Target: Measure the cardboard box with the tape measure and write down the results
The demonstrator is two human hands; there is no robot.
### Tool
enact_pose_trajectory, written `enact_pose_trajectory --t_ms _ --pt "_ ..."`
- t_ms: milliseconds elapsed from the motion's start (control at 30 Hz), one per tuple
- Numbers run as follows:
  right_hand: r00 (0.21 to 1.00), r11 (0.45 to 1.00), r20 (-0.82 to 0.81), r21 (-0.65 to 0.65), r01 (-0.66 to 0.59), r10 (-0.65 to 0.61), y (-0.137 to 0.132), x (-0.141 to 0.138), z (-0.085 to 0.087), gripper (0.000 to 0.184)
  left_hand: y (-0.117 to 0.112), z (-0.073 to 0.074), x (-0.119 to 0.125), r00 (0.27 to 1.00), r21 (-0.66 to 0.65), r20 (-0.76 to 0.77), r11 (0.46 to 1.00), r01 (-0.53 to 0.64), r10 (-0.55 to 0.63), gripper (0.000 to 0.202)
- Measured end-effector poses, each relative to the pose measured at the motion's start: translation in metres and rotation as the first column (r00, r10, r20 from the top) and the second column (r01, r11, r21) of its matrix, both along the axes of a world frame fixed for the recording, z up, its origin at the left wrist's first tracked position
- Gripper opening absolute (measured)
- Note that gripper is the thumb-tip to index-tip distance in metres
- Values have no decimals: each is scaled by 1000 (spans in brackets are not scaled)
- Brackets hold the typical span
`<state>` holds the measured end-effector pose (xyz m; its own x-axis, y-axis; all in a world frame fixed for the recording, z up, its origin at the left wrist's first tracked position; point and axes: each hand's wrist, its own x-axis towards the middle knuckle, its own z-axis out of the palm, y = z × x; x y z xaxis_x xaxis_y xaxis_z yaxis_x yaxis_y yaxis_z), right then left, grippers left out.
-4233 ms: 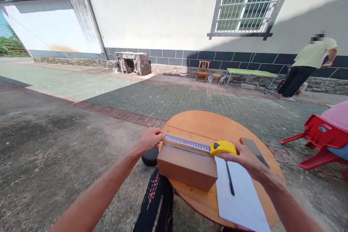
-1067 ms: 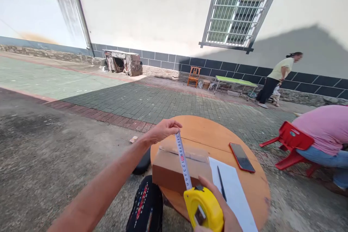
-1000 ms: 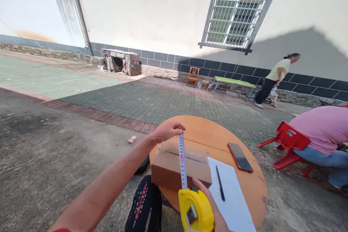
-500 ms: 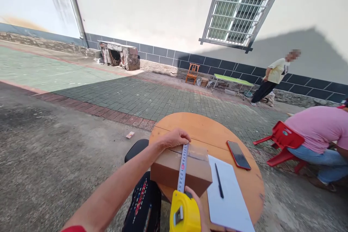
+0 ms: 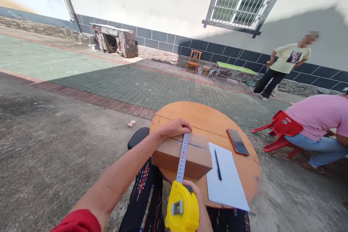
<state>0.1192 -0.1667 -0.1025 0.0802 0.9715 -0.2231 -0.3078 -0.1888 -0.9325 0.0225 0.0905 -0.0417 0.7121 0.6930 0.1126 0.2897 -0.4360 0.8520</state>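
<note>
A brown cardboard box [image 5: 181, 152] sits on a round wooden table [image 5: 187, 110], with clear tape along its top. My left hand [image 5: 178, 128] is closed at the box's far edge, pinching the end of the measuring blade [image 5: 183, 156]. The blade runs across the box top and past its near edge. Below it, my right hand [image 5: 199, 203] wraps round the yellow tape measure [image 5: 182, 206], its fingers partly hidden behind the case. Right of the box lies a white sheet of paper [image 5: 228, 185] with a black pen [image 5: 218, 165] on it.
A red-edged phone [image 5: 237, 142] lies at the table's right side. A person in pink [image 5: 320, 116] sits on a red plastic chair [image 5: 286, 127] at right. Another person [image 5: 288, 58] stands near a green folding table [image 5: 236, 68]. A wooden chair [image 5: 194, 61] stands by the wall.
The view has tilted down slightly. My right hand has drawn the tape measure a little farther from the box, showing more blade. The standing person has turned and straightened up.
</note>
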Motion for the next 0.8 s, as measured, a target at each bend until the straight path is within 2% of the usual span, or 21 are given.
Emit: enact_pose_trajectory --t_ms 100,200,267,400,533,633,733,800 --pt "993 999 -108 -18 -41 39 -2 -7 10 97 0 -2 1 1000 11 -4 1000 -5 5 27" --pt "981 994 -162 -26 -109 103 3 -6 23 107 1 -4 2 1000 24 -6 1000 -1 2 27" --pt "976 989 -170 -28 -142 135 9 -1 28 103 1 -6 2 1000 35 -7 999 -3 3 27" --pt "971 983 -161 -20 -180 175 23 7 28 83 1 -6 1 1000 52 -8 999 -8 9 27" --pt "974 988 -183 -52 -148 136 34 5 26 68 0 -3 1 1000 54 -13 999 -4 5 27" --pt "971 989 -200 -46 -140 128 34 3 28 77 0 -2 1 1000 51 -28 999 -3 5 28" --pt "970 988 -184 24 -155 157 31 2 28 93 -2 0 1 999 52 -44 999 -13 15 29" --pt "976 987 -154 57 -149 157 29 1 27 92 -4 2 -1 999 60 -42 998 -30 33 31"
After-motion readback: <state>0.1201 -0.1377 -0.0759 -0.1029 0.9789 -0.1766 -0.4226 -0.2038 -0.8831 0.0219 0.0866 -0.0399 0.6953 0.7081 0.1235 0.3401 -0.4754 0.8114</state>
